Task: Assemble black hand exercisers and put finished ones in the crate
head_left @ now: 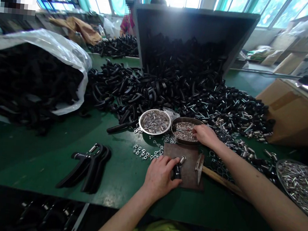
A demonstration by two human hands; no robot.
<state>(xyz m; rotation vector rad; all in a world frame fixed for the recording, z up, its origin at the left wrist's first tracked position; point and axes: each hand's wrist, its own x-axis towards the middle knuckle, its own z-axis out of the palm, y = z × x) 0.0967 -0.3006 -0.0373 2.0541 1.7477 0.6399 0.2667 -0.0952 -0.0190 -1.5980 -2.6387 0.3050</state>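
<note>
My left hand [160, 174] is closed around a black handle part with a metal spring [179, 165], pressing it onto a small brown plate [189, 169] on the green table. My right hand [205, 135] reaches into a round metal dish [186, 131] of small silvery parts, fingers pinched among them; what they hold is too small to make out. Beside that dish stands a second dish of metal washers [155, 121]. A hammer [213, 174] lies at the plate's right edge.
A large heap of black handles [170, 84] spills from a tipped dark bin [195, 28]. Finished hand grips [89, 167] lie at left, a plastic sack of black parts [29, 78] further left. Cardboard box [295, 114] and tray of metal pins [300, 184] at right. People stand behind.
</note>
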